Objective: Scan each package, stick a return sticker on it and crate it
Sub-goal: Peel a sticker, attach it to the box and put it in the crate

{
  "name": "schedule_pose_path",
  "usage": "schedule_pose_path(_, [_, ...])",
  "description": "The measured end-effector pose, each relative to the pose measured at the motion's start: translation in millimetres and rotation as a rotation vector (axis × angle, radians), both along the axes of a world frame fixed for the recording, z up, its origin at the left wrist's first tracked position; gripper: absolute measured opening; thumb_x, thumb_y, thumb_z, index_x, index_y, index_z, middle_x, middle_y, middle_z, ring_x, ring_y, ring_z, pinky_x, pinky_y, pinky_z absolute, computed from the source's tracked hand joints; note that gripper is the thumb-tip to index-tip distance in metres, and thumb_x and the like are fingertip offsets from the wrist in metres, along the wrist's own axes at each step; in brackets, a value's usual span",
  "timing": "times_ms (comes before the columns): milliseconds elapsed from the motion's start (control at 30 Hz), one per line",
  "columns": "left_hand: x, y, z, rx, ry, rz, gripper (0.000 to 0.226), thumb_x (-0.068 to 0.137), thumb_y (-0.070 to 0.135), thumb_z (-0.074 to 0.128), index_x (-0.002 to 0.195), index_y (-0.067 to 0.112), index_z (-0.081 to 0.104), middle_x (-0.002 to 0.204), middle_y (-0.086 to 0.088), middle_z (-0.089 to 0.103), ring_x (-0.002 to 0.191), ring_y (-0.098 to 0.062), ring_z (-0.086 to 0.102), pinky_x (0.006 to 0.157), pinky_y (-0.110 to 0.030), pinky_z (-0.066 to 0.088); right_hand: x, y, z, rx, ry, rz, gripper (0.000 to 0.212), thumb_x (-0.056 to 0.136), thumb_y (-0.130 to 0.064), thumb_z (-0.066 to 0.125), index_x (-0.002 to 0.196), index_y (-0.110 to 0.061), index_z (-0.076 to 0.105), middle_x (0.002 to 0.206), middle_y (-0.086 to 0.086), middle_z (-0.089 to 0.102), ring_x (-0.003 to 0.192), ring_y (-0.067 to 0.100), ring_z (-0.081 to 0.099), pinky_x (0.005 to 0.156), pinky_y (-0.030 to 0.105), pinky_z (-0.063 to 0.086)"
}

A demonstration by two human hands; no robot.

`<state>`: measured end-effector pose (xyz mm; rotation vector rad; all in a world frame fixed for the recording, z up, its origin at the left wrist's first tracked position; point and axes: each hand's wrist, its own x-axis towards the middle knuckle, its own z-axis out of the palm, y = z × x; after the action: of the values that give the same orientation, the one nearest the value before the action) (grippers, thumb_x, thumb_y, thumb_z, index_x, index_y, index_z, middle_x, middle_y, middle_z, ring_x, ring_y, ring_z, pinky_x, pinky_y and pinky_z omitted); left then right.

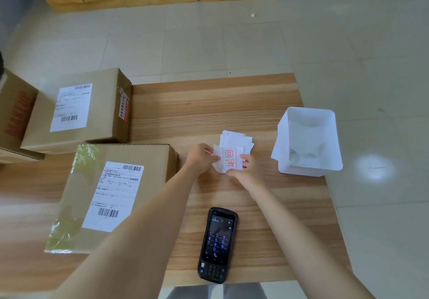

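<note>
Fingers of the left grip [200, 159] pinch the left edge of a white sticker [231, 160] printed with red characters in a red frame. The right grip [247, 171] clasps the sticker's right and lower edge, thumb on top. Both grips are thus grasping the same sticker, over the middle of the wooden desk [209, 113]. Just behind it lies a loose pile of white slips [235, 138], partly covered by the held sticker.

Beside the left forearm, the near box [130, 157] of brown cardboard lies flat on the desk. A white shipping label [116, 196] faces up on it, with barcodes at top and bottom, and clear tape glints along the box's left end. Behind it sits the far box [102, 103], with its own label on top and a red-printed strip on its right side. A third box [14, 113] is cut off by the left edge.

Between the forearms, near the front of the desk, a black scanner [218, 245] lies face up, its screen lit with a number pad. A white bin [283, 136] holding crumpled paper stands at the desk's right edge. Whether it rests on the desk or just beside it cannot be told.
</note>
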<state>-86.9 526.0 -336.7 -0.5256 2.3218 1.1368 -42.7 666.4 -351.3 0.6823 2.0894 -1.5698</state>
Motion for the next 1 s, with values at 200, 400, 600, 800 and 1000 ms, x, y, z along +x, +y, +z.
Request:
schedule_pose_path(200, [8.2,-16.8,20.3,0.095,0.012,-0.027,0.028,0.087,0.009,0.063,0.062,0.015,0.05,0.064,0.002,0.044,0.063,-0.015,0.042,0.061,-0.025,0.036,4.0,-4.1,25.0,0.023,0.0,0.062,0.067,0.078,-0.009,0.073,0.135,-0.012,0.039,0.123,0.005,0.047,0.1,0.013,0.046,0.08,0.024,0.038])
schedule_pose_path(400, [17.6,-35.7,60.8,0.235,0.1,0.018,0.016,0.091,0.01,0.058,0.075,0.013,0.058,0.071,0.002,0.05,0.062,-0.009,0.047,0.056,-0.019,0.042,8.9,-14.1,67.8,0.068,0.026,0.095,0.065,0.084,-0.02,0.068,0.14,-0.015,0.035,0.13,0.004,0.042,0.098,0.014,0.045,0.078,0.023,0.035])
schedule_pose_path(600, [37.7,-46.0,95.5,0.559,0.106,0.234,0.007,0.093,0.011,0.059,0.097,0.007,0.06,0.098,-0.009,0.062,0.082,-0.02,0.06,0.071,-0.028,0.048,18.8,-41.8,99.9,-0.048,-0.047,0.004,0.049,0.095,-0.039,0.049,0.134,-0.011,0.042,0.101,0.002,0.055,0.088,0.02,0.061,0.085,0.033,0.05])
schedule_pose_path(800, [56.0,-52.0,107.8,0.671,0.109,0.29,0.009,0.093,0.004,0.055,0.088,0.009,0.06,0.092,-0.01,0.064,0.073,-0.021,0.06,0.068,-0.027,0.048,26.7,-70.7,117.5,-0.155,0.001,-0.051,0.028,0.097,-0.042,0.045,0.092,-0.016,0.054,0.088,0.0,0.064,0.083,0.02,0.064,0.089,0.036,0.05])
schedule_pose_path(1000, [65.1,-56.3,111.6,0.64,0.006,0.339,0.021,0.091,0.003,0.056,0.108,0.011,0.046,0.103,-0.007,0.064,0.075,-0.019,0.067,0.087,-0.036,0.052,23.7,-77.7,115.5,-0.167,0.128,-0.154,0.017,0.094,-0.023,0.052,0.081,-0.012,0.05,0.08,0.005,0.06,0.08,0.022,0.058,0.082,0.035,0.048])
